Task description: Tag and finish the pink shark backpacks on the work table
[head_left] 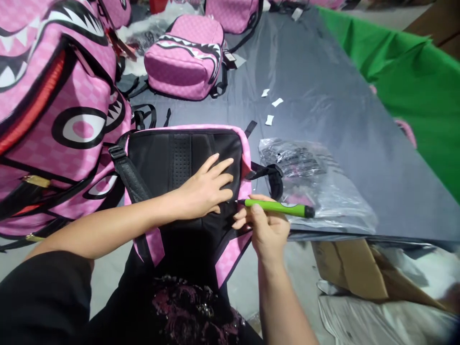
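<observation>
A pink backpack with a black padded back panel (154, 158) lies back side up at the table's near edge, its straps hanging toward me. My left hand (203, 189) rests on that panel with its fingers spread. At the backpack's right edge, my right hand (268, 225) grips a green marker pen (275, 207). The pen's dark tip points left, close to the panel below my left fingertips; whether it touches the fabric I cannot tell. The black end of the pen points right.
Pink shark-face backpacks (82, 127) are piled at the left, and another backpack (183, 57) lies farther back. Clear plastic bags (334, 191) lie on the grey table cover (316, 105) at the right, near several white paper scraps (269, 120). Below stands a cardboard box (352, 268).
</observation>
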